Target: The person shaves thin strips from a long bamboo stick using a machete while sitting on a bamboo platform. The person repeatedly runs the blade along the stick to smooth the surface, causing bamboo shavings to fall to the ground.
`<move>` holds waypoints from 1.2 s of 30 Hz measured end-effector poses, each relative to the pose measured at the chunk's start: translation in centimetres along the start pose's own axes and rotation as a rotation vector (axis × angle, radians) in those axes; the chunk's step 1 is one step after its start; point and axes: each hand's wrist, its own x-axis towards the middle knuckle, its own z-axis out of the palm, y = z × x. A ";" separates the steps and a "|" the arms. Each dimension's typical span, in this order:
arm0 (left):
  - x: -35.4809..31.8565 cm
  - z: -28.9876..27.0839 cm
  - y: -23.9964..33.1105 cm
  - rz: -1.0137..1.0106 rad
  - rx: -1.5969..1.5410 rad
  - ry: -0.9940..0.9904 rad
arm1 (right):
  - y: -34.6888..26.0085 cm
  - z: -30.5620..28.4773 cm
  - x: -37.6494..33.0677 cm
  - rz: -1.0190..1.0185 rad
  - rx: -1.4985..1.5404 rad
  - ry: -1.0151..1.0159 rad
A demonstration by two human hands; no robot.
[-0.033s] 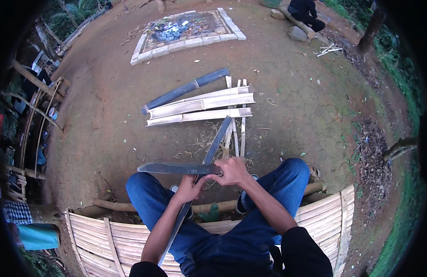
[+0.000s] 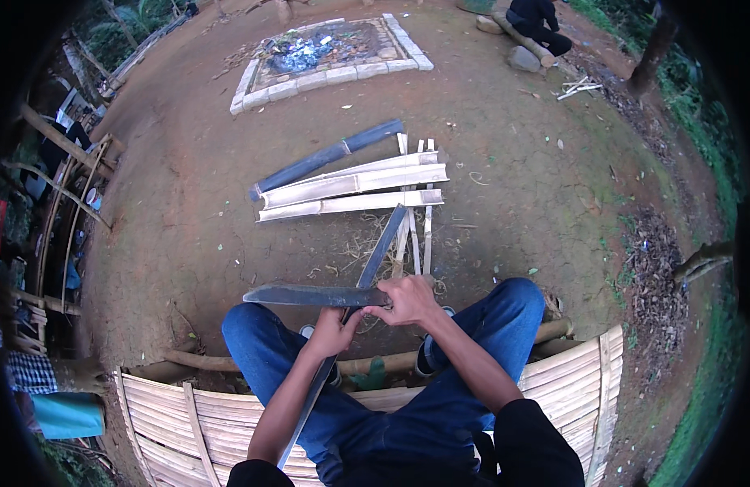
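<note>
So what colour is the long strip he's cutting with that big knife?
Dark grey-blue. The bamboo strip shows best in the head view, crossed by the knife.

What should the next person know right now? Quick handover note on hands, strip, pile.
Right hand grips the machete handle, blade flat, pointing to the person's left.
Left hand holds a long dark bamboo strip that runs under the blade, its far end on the ground.
Split slats and a dark culm lie on the dirt ahead.
Done: several pieces split.
Left: the strip in hand.
</note>
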 end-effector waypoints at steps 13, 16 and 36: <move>-0.8 1.0 -0.6 0.032 0.424 0.188 | 2.1 -1.6 0.9 0.487 0.086 -0.075; -0.8 1.6 -1.6 0.055 0.449 0.178 | 0.7 -0.8 0.8 0.282 -0.105 -0.117; -1.4 1.1 -0.7 0.117 0.350 0.281 | 2.4 2.2 0.5 0.629 -0.119 -0.393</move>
